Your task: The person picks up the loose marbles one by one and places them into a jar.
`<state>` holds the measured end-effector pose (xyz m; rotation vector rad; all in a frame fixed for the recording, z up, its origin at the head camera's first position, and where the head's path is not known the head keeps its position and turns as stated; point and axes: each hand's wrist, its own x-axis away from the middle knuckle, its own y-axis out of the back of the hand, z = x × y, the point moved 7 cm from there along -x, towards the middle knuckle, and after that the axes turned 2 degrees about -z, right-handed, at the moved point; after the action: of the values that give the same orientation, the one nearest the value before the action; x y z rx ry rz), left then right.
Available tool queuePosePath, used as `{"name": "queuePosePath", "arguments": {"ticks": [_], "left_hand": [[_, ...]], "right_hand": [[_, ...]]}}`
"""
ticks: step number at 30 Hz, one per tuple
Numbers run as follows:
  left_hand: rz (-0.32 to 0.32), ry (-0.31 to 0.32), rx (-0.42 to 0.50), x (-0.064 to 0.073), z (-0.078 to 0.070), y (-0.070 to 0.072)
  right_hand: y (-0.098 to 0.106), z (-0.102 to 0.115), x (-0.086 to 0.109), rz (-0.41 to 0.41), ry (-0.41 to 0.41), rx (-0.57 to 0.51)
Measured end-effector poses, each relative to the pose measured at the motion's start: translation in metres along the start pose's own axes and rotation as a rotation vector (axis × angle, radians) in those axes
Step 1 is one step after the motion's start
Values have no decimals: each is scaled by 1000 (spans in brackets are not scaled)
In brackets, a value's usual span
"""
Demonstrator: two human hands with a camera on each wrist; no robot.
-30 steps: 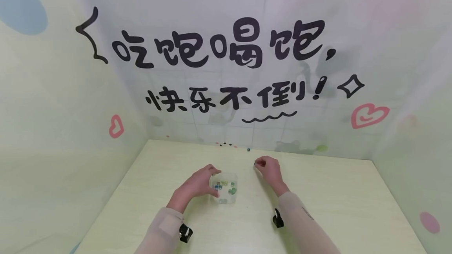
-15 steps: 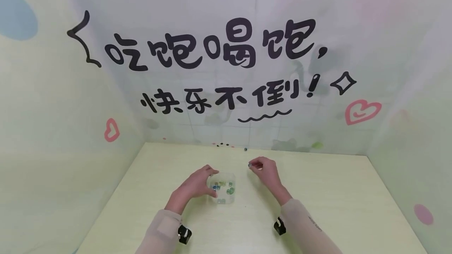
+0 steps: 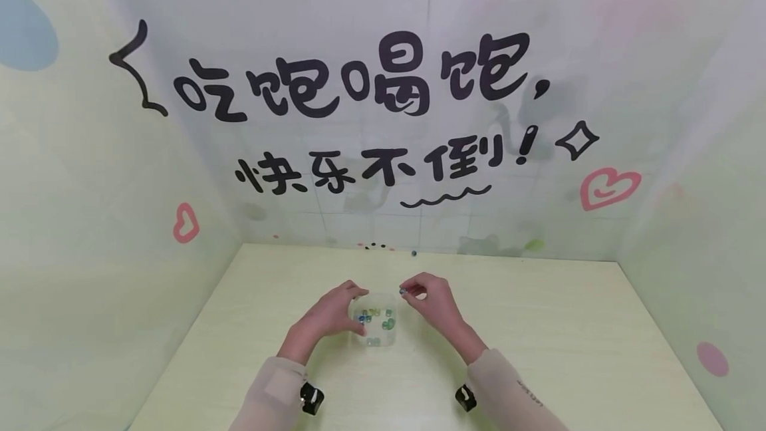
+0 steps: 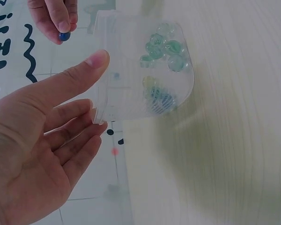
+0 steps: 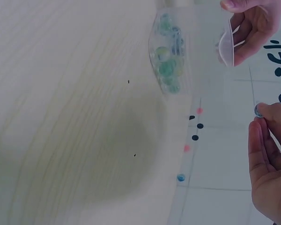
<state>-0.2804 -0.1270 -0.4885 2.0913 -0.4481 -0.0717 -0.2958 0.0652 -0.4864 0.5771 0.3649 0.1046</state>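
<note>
A clear plastic container point(image 4: 122, 42) stands on the table, holding several green, yellowish and blue glass marbles point(image 4: 154, 50) at its bottom. My left hand point(image 3: 332, 311) holds it from the left side, thumb and fingers spread about its rim. Between the thumb and fingertips of my right hand point(image 3: 439, 299) is a blue marble point(image 5: 259, 110), pinched just right of the container's far corner and higher than the rim in both wrist views. Another blue marble point(image 3: 414, 253) lies alone at the table's back edge, beyond the right hand.
The pale wood-grain table point(image 3: 526, 338) meets a back wall point(image 3: 335, 5) printed with large dark characters and hearts. Side walls point(image 3: 78, 218) enclose it left and right. Black wrist straps point(image 3: 312, 398) show under both sleeves.
My right hand, with the marble pinched in it, has moved left and toward the container. The left hand stays on the container. The whole head view has shifted slightly.
</note>
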Motion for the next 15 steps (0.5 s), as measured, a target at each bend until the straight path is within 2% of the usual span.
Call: {"name": "queuePosePath", "arguments": {"ticks": [8,15], "left_hand": [[-4,4,7,0,1,0],[-2,-10,8,-1,2,-1]], "right_hand": [[-18,16,4,66,75,42],[-28,21,5,109,84,85]]}}
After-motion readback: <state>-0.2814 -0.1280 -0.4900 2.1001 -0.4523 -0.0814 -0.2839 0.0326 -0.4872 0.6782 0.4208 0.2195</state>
